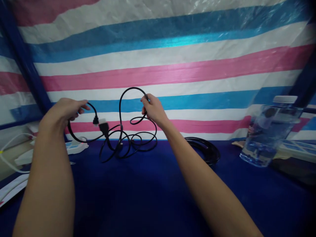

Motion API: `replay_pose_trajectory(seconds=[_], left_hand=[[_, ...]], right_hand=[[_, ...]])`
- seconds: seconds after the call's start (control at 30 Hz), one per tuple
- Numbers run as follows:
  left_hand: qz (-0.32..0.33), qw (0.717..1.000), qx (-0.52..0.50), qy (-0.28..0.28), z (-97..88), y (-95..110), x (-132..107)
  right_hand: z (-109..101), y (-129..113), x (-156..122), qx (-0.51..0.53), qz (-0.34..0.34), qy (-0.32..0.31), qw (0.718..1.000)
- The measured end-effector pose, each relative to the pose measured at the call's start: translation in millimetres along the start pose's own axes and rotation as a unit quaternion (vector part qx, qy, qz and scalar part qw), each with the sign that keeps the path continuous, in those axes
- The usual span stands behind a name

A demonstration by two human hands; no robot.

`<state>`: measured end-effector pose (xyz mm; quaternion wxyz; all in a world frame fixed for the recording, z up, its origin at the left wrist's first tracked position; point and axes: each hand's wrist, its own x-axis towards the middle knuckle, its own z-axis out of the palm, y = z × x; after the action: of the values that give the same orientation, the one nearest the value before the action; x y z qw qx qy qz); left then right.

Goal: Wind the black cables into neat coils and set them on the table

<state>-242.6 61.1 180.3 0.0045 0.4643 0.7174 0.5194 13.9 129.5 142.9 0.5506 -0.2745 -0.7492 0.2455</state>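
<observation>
A thin black cable (120, 105) runs in loose loops between my two hands, its lower coils hanging down to the blue surface. My left hand (70, 108) is closed around it near one end, where a small black plug (95, 120) dangles past the fingers. Beside that plug is a larger black connector with a pale metal tip (104, 126). My right hand (153, 108) pinches the cable at the right side of a raised arch. Some loops overlap, so I cannot trace the whole run.
A coiled black cable (206, 149) lies behind my right forearm. To the right stands a clear water bottle (268, 135) with a white cap, near a dark flat object (293, 172). On the left are a white power strip (77, 148) and a white cable (10, 161). Striped sheeting (172, 72) hangs behind.
</observation>
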Motion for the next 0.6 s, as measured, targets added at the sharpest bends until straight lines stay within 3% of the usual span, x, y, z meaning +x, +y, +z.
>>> replay_pose_trajectory(seconds=[0.07,0.13,0.2,0.23,0.3,0.37,0.43,0.5,0.6], left_hand=[[-0.035,0.992,-0.072,0.094,-3.5,-0.3,2.8],[-0.015,0.976,-0.110,0.189,-10.0,1.4,4.0],[0.013,0.964,-0.141,0.224,-16.4,5.1,3.2],[0.021,0.966,-0.152,0.209,-18.3,7.5,2.1],[0.016,0.982,-0.141,0.126,-17.6,13.1,-2.0],[0.001,0.996,-0.090,0.009,-9.7,18.5,-8.1],[-0.006,0.993,-0.023,-0.117,4.3,21.9,-15.7],[-0.007,0.969,0.033,-0.245,21.6,22.5,-22.9],[-0.023,0.907,0.112,-0.406,46.3,20.1,-29.3]], right_hand=[[-10.5,0.0,-0.8,0.044,0.073,-0.002,0.996],[-17.6,1.3,-1.1,0.076,0.119,0.025,0.990],[-20.8,3.4,-1.5,0.092,0.131,0.060,0.985],[-21.0,4.2,-1.8,0.098,0.132,0.067,0.984],[-19.2,4.7,-2.5,0.111,0.132,0.067,0.983],[-15.9,3.0,-3.0,0.136,0.124,0.051,0.982],[-12.8,-0.6,-2.8,0.167,0.102,0.030,0.980],[-10.9,-5.6,-2.0,0.187,0.069,0.009,0.980],[-10.4,-15.3,-1.2,0.187,0.018,-0.012,0.982]])
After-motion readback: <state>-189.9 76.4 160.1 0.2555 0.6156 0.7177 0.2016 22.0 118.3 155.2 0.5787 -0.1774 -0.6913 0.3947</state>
